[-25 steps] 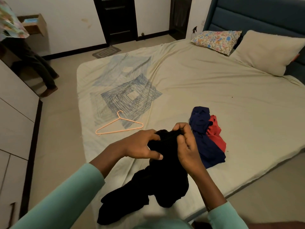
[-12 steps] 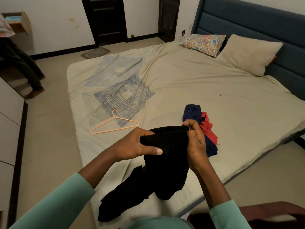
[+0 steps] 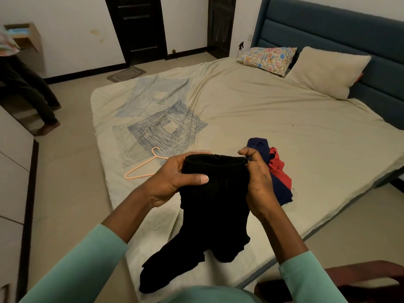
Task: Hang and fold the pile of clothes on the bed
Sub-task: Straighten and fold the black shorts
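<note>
Above the near edge of the beige-sheeted bed [image 3: 284, 127]: a black ribbed knit garment [image 3: 214, 206] is held up by its top band, its lower end trailing on the sheet.
Left hand [image 3: 170, 182]: grips the band's left side, thumb across the front.
Right hand [image 3: 260, 182]: pinches the band's right corner.
Peach plastic hanger [image 3: 140, 169]: lies flat beyond the left hand.
Navy and red clothes pile [image 3: 277, 169]: on the sheet behind the right hand.

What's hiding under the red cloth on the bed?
A dark blue garment lies under the red cloth, showing above and below it. The right hand, holding the black garment, covers part of both; anything deeper is hidden.
</note>
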Tool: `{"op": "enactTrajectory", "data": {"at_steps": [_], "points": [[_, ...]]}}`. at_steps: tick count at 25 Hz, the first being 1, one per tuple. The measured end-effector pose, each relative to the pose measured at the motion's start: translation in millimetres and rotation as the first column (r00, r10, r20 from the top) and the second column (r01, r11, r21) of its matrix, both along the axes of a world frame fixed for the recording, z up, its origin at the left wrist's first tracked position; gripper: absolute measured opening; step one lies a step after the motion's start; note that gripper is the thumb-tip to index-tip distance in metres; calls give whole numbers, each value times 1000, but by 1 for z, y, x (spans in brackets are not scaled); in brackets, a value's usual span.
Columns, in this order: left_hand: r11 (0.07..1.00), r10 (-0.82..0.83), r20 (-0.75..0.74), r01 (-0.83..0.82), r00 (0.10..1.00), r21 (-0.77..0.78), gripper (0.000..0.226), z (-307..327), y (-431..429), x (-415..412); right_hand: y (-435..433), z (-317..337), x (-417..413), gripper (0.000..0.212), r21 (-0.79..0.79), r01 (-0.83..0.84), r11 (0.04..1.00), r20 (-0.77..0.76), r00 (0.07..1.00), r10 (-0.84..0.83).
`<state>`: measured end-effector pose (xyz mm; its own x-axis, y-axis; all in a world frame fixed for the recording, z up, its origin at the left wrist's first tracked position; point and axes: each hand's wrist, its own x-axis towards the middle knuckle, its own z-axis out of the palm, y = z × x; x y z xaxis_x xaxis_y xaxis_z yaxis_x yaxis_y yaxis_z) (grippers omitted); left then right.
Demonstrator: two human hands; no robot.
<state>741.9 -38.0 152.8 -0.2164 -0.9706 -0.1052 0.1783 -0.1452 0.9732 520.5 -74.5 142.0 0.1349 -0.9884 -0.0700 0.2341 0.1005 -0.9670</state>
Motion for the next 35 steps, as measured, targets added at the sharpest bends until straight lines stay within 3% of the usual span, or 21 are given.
{"op": "enactTrajectory", "data": {"at_steps": [4,8,10,11,13,14,16,18,20,23,26,28,30,32,34,35], "points": [[993,71,187,-52,980,-102,39,-1,-1,8,-3,4,12,37,51,-52,997,112,993,46],[973,170,241,-123,956,-196,38,1,3,13,-10,8,22,35,20,-101,995,11,995,101],[960,234,311,-168,921,-224,31,7,4,14,-16,12,27,32,12,-77,997,-124,989,78],[946,293,333,-222,896,-236,26,11,3,15,-18,15,29,29,-49,-35,998,-281,959,20],[903,417,377,-330,827,-274,20,16,-2,20,-19,27,31,35,-286,19,958,-594,781,-192],[886,453,401,-352,796,-302,20,19,-4,22,-19,35,33,46,-367,-39,930,-638,737,-221],[875,472,476,-327,742,-358,22,28,-6,25,-19,52,43,69,-312,-293,904,-583,810,61],[891,426,560,-225,710,-394,21,36,-6,24,-22,56,57,87,-225,-559,798,-597,727,340],[893,411,623,-156,665,-422,23,41,-4,22,-28,51,67,84,-180,-640,747,-623,662,417],[853,491,559,-240,668,-463,21,38,-1,22,-39,53,72,53,-216,-603,768,-625,689,366],[845,516,387,-379,764,-378,38,13,5,23,-43,62,76,39,-368,-444,817,-645,755,120],[890,456,494,-372,740,-264,50,-26,9,28,-45,73,79,42,-426,-280,860,-547,837,1],[952,277,593,-298,756,-65,55,-64,16,35,-48,86,81,42,-429,-141,892,-373,927,-33],[958,215,558,-284,801,39,55,-90,16,41,-52,98,81,41,-448,-71,891,-281,958,-65],[913,370,552,-403,747,-65,40,-92,14,41,-57,105,78,41,-447,-23,894,-249,963,-100],[837,523,517,-523,678,-161,28,-90,13,39,-60,108,76,42,-440,15,898,-232,964,-129]]}}
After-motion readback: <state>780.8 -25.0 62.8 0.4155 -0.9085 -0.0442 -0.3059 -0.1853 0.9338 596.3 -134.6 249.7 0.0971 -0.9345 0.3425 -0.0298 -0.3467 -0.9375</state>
